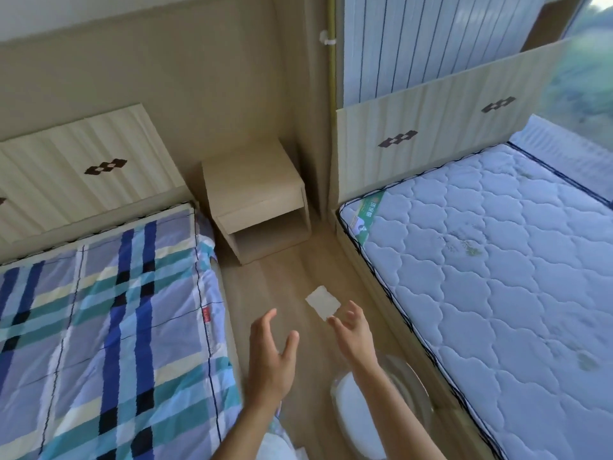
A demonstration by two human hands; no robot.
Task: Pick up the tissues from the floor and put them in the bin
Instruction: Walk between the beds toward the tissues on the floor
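A flat white tissue (323, 302) lies on the wooden floor (265, 280) in the aisle between two beds. My right hand (351, 330) is open just below it, fingertips close to its near corner; I cannot tell if they touch. My left hand (270, 356) is open too, palm spread, a little to the left and nearer to me. A round white bin (358, 413) with a clear rim stands on the floor under my right forearm, which hides part of it.
A bed with a blue plaid cover (109, 327) borders the aisle on the left, a bare quilted mattress (497, 270) on the right. A light wooden nightstand (255, 197) stands against the wall at the far end. Something white lies at the bottom edge (278, 449).
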